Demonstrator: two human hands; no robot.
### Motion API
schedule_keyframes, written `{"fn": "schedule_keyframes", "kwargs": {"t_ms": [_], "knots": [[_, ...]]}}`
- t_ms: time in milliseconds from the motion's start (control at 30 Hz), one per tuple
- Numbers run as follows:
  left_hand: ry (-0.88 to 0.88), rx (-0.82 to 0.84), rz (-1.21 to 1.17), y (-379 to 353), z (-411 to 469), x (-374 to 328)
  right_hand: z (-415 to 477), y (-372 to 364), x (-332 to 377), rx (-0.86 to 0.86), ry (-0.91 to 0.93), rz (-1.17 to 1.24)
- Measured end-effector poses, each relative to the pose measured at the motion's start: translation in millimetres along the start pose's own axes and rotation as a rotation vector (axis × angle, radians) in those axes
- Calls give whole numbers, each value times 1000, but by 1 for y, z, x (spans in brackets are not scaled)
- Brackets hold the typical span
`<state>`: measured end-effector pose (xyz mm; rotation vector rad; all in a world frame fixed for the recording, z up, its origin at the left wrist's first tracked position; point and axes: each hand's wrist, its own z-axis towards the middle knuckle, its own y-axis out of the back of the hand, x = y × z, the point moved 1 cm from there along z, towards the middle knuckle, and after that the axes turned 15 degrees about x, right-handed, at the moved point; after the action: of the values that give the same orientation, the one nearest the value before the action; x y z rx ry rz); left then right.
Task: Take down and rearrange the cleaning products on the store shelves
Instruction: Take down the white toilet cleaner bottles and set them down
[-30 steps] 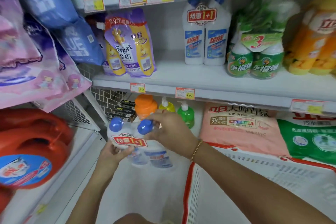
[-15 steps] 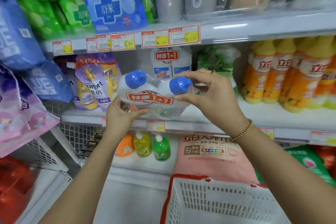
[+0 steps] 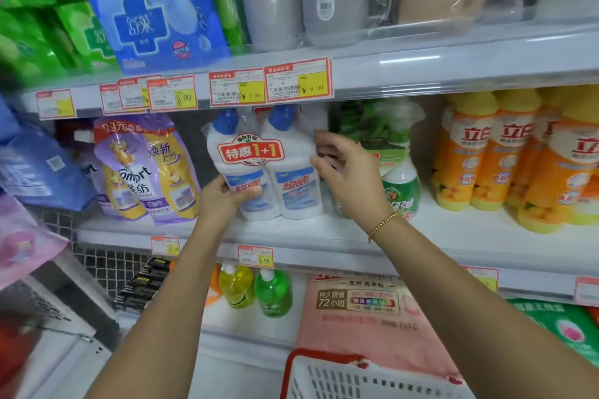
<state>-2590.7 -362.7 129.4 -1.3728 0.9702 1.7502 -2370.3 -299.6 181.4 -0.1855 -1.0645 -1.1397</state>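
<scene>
Left hand (image 3: 223,201) grips the twin-pack (image 3: 263,171) (blue caps) standing on the shelf (image 3: 453,231); right hand (image 3: 348,179) hovers beside.

Twin-pack bottles (image 3: 259,168): lower left label under my left hand (image 3: 223,196); stock behind hidden.
Green spray bottles (image 3: 400,184): partly behind my right hand (image 3: 348,178).
Price tags (image 3: 238,87): small print unreadable.
Pink pouches (image 3: 22,243), left edge: blurred, cut off.
White basket (image 3: 324,379): cut by bottom edge.
Orange bottles (image 3: 551,165): rightmost cut by edge.
</scene>
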Motion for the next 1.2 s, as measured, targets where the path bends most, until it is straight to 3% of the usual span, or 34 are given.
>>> {"fn": "schedule_keyframes", "kwargs": {"t_ms": [100,200,267,400,767,1000,1200], "knots": [[41,51,31,5,17,4,-17,-5,-33,73,40,-356],[54,81,25,5,31,7,-42,-14,-66,454,-75,-723],[53,90,9,3,40,9,-53,-18,-80,561,-19,-851],[51,114,15,-3,55,11,-58,-10,-93,527,-97,-826],[23,75,57,-16,60,13,-61,-18,-96,429,-71,-843],[50,81,77,-20,58,9,-63,-16,-92,430,-100,-880],[115,82,95,-25,51,4,-62,-11,-84,477,-206,-742]]}}
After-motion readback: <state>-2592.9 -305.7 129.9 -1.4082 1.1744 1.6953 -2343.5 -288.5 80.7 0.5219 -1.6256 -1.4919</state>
